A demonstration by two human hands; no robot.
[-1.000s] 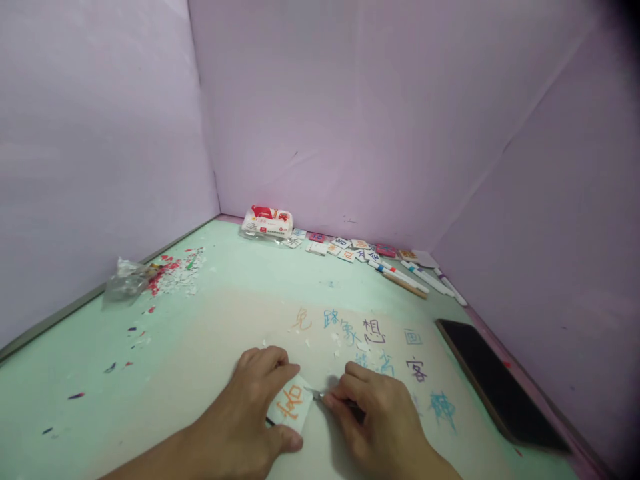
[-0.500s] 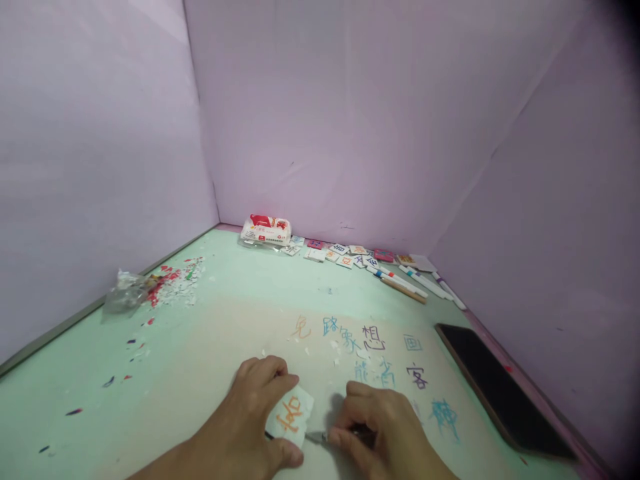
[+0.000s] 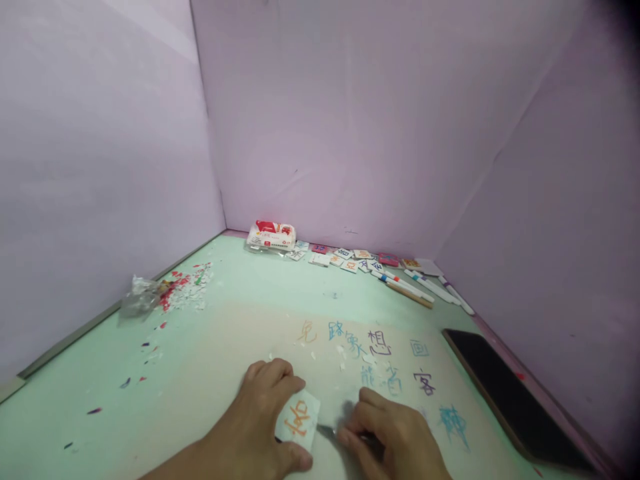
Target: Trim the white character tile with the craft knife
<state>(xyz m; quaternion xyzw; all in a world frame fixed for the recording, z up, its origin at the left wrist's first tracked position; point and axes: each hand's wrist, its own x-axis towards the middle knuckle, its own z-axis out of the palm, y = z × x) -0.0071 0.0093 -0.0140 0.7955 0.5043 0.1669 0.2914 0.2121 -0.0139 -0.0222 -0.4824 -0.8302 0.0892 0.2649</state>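
Note:
My left hand (image 3: 270,417) grips a small white tile (image 3: 305,408) marked with an orange handwritten character, fingers at its far edge and thumb at its near edge. In my right hand (image 3: 390,433) is a craft knife (image 3: 327,431). Its handle is mostly hidden by my fingers, and its pointed blade aims left at the tile's right side. The blade tip is at or very close to that edge; I cannot tell whether it cuts in. Under both hands lies a beige sheet (image 3: 235,347) with several coloured handwritten characters.
A phone (image 3: 510,393) lies at the right. Along the back are a red-and-white packet (image 3: 271,236), several character tiles (image 3: 349,266), markers (image 3: 433,287) and a brown stick (image 3: 410,295). Red and white scraps (image 3: 187,288) and a clear plastic wrapper (image 3: 141,297) sit at the left.
The whole view has shifted slightly, so everything appears a little further right and lower. Relative to the tile, the blade tip has moved slightly away from me along the right edge.

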